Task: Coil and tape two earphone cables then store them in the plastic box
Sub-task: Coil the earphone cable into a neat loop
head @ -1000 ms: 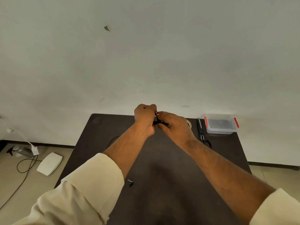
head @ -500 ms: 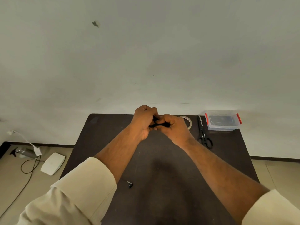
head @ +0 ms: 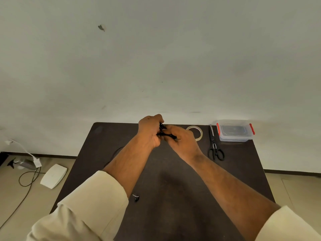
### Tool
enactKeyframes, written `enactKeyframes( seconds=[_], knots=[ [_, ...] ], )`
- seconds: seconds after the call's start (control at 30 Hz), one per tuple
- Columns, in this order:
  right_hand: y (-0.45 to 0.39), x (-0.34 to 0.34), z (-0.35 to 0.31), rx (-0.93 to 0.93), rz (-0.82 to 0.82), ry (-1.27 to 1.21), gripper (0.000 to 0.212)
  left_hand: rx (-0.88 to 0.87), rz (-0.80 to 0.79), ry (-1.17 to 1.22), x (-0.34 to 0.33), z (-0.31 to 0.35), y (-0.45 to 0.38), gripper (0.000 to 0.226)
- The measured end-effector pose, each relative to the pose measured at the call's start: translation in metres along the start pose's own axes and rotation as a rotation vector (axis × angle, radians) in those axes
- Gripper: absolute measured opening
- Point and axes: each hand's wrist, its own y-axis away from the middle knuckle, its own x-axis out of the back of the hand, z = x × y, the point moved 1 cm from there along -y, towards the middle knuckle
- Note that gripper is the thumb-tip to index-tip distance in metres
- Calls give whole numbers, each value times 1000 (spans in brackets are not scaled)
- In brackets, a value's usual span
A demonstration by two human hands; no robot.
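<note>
Both hands are raised together over the far middle of the table [head: 173, 180]. The left hand [head: 150, 132] has its fingers curled tightly around a bundle of black earphone cable [head: 165, 133]; the right hand [head: 184, 140] is closed on the same bundle from the other side, with its fingertips pinching the cable where it emerges. The two hands touch at the bundle. How many turns the coil has cannot be told, as the fingers cover most of it. Both forearms are bare, with cream sleeves [head: 93, 202] rolled back near the elbows.

At about 3 o'clock of the right hand, just beside it, a roll of clear tape [head: 197, 131] lies flat on the table, partly hidden by the knuckles. Further toward 3 o'clock lie black-handled scissors [head: 213, 145], blades pointing to the far edge, handles toward the person. Next to the scissors, at the far right corner of the table, stands the plastic box [head: 235, 131], clear, with its lid on and red clips at both ends.

At about 8 o'clock of the left hand, a thin black cable [head: 114, 153] curves across the table and passes under the left forearm. At 6 o'clock, near the left sleeve, a small black earbud piece [head: 135, 197] lies on the table.

On the floor at 9 o'clock of the table lie a flat white device [head: 53, 176], a dark cord [head: 27, 180] and a white plug [head: 36, 161] with its lead.
</note>
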Motion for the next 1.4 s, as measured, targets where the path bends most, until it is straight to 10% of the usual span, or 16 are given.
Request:
enactKeyframes(
  seconds=[0.33, 0.5, 0.7, 0.8, 0.97, 1.23, 1.4],
  knots=[
    [-12, 11, -3, 85, -92, 190, 19, -194, -57, -222, 7, 5, 1, 8],
    [-8, 10, 1, -392, 153, -383, 22, -355, -126, -323, 16, 12, -3, 27],
    [-7, 8, 1, -745, 301, -1060, 11, 5, -495, -317, 52, -29, -11, 68],
    [-2, 1, -3, -795, 238, -1186, 10, 32, -657, -185, 46, -60, -5, 85],
    [2, -4, -10, -857, 120, -1179, 12, -59, -606, -98, 46, -52, 1, 49],
    [7, 2, -26, -1081, -95, -1381, 11, 6, -958, 71, 67, -58, 0, 107],
    [9, 6, -35, -1122, -236, -1525, 12, -32, -1129, 19, 66, -49, 4, 93]
  ],
)
